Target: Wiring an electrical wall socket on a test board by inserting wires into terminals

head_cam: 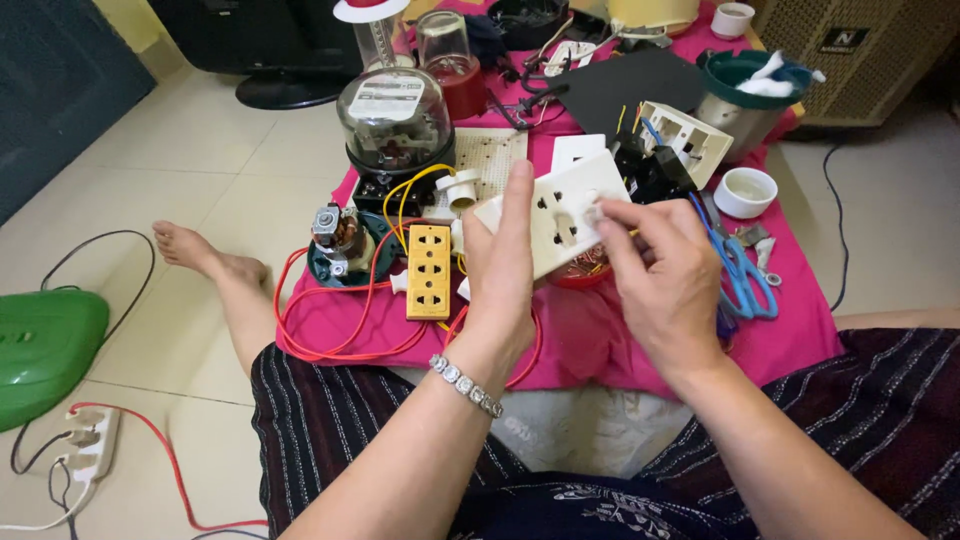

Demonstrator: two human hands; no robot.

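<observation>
My left hand (pixel 503 270) holds a white switch plate (pixel 552 212) up by its left edge, thumb behind, fingers along the front. My right hand (pixel 662 268) pinches at the plate's right side with thumb and forefinger, on a small part I cannot make out. The plate has several cut-out openings and tilts toward me above a pink cloth (pixel 800 300). A bead bracelet (pixel 465 384) sits on my left wrist.
A yellow socket strip (pixel 428 270) with red cable (pixel 320 340) lies left of my hands, beside a small motor (pixel 335 235) and a glass-domed meter (pixel 393 120). Blue scissors (pixel 742 275), a white cup (pixel 746 190), a white box (pixel 683 135) lie right. A green object (pixel 45 345) sits on the floor.
</observation>
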